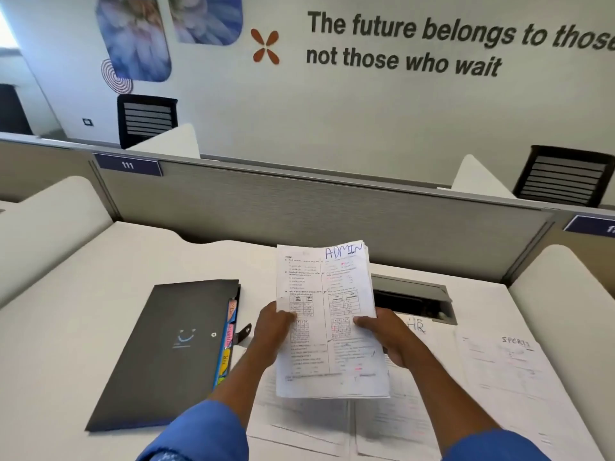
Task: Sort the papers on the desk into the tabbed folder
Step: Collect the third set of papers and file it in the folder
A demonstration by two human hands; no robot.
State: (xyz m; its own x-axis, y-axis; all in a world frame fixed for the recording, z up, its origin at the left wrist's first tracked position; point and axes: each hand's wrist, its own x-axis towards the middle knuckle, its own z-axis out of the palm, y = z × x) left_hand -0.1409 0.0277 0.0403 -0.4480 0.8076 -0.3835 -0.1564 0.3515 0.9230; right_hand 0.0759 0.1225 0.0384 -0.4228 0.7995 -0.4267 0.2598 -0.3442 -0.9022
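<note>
I hold a thin stack of printed papers (327, 304) upright above the desk, with "ADMIN" handwritten in blue at its top right. My left hand (271, 331) grips its left edge and my right hand (386, 337) grips its right edge. To the left lies the dark grey tabbed folder (166, 351), closed, with coloured tabs (228, 341) showing along its right side. Under and right of the held stack, more sheets lie flat: one marked "HR" (417, 327), one marked "SPORTS" (509, 367), and others (306, 417) near the front edge.
A grey cable hatch (412, 297) stands open at the back of the white desk (66, 311). A grey partition (299, 207) bounds the far side, and white side dividers (565, 294) flank the desk. Black chairs (146, 118) stand beyond.
</note>
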